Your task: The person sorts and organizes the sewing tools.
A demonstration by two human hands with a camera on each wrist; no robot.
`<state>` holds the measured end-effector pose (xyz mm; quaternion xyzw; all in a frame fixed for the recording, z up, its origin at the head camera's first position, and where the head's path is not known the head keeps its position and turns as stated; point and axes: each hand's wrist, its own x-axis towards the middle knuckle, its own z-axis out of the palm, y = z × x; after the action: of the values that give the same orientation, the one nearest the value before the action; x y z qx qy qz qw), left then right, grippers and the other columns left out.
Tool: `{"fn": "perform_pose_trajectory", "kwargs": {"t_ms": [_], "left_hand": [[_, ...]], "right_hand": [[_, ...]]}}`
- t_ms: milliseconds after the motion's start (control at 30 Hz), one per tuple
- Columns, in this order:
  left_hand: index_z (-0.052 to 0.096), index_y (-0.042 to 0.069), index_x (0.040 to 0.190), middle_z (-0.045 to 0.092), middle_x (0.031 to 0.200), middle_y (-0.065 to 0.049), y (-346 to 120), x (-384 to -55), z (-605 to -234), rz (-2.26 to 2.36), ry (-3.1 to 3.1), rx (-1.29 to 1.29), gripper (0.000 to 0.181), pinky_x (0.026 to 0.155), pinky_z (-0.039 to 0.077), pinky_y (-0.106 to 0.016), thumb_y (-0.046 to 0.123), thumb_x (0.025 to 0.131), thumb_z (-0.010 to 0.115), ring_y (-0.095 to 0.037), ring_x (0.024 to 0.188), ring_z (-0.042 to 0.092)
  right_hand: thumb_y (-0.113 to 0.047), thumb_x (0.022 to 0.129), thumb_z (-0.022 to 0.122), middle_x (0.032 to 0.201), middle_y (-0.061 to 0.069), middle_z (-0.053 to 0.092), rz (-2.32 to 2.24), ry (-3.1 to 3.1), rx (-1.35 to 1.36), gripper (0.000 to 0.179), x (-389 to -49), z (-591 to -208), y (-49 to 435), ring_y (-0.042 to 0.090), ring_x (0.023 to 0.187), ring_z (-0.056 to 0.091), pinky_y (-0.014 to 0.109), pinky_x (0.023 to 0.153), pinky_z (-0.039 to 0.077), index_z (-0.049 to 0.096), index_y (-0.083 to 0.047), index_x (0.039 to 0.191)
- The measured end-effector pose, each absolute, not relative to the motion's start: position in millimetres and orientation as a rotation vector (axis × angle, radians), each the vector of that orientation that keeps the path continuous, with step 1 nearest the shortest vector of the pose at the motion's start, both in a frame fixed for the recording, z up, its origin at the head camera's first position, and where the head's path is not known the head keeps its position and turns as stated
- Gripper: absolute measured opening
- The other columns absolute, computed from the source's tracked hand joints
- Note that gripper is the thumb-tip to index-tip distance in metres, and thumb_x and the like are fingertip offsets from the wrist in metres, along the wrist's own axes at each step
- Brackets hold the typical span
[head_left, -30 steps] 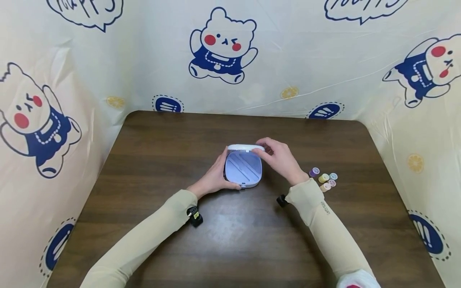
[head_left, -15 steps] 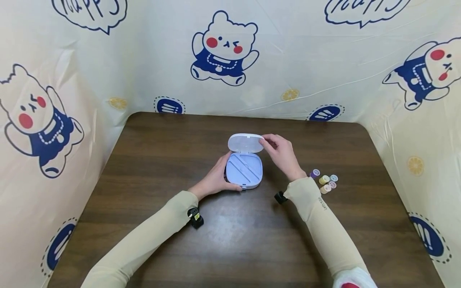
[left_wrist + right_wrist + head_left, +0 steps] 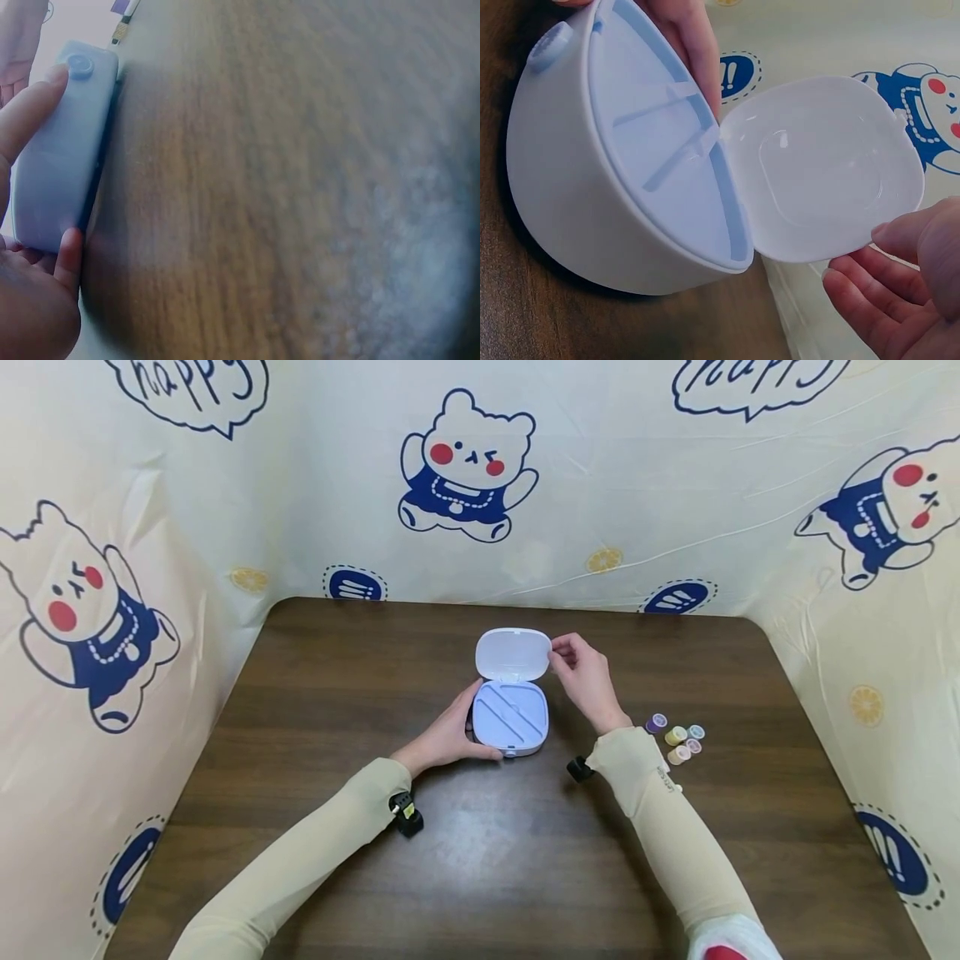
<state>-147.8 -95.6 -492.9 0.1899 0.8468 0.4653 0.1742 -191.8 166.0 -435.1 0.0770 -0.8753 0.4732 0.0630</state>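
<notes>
A pale blue, rounded-square box (image 3: pixel 510 718) stands on the table with its hinged lid (image 3: pixel 513 653) raised at the back. Two diagonal ridges cross the inner panel of the box. My left hand (image 3: pixel 447 733) grips the box from its left side; in the left wrist view, the thumb lies beside the round front button (image 3: pixel 79 66) and another finger is at the lower end. At the lid's right edge, my right hand (image 3: pixel 588 681) pinches the rim, thumb on the inner face and fingers behind, as the right wrist view shows the lid's glossy inside (image 3: pixel 825 165).
Several small thread spools, among them a purple spool (image 3: pixel 656 723) and a yellow spool (image 3: pixel 676 736), lie by the right sleeve. The dark wooden table (image 3: pixel 360 652) ends at a printed curtain (image 3: pixel 570 485) at the back and sides.
The lid has swung up and back from a low angle to standing open, and my right hand has moved back with its edge. My left hand has kept its hold on the box.
</notes>
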Motion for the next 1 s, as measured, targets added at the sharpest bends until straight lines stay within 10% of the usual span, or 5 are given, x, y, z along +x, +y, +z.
{"fn": "perform_pose_trajectory", "kwargs": {"t_ms": [1000], "left_hand": [[0.006,0.017,0.169,0.017,0.172,-0.01,-97,-148,-499,1.353,2.36,0.504,0.129,0.113,0.044,-0.04,0.037,0.078,0.094,-0.023,0.151,0.031]], "right_hand": [[-0.017,0.102,0.068,0.111,0.013,0.071,1.368,-2.771,0.196,0.022,-180,-455,172,0.027,0.1,0.064,0.043,0.09,0.056,0.068,-0.004,0.121]]}}
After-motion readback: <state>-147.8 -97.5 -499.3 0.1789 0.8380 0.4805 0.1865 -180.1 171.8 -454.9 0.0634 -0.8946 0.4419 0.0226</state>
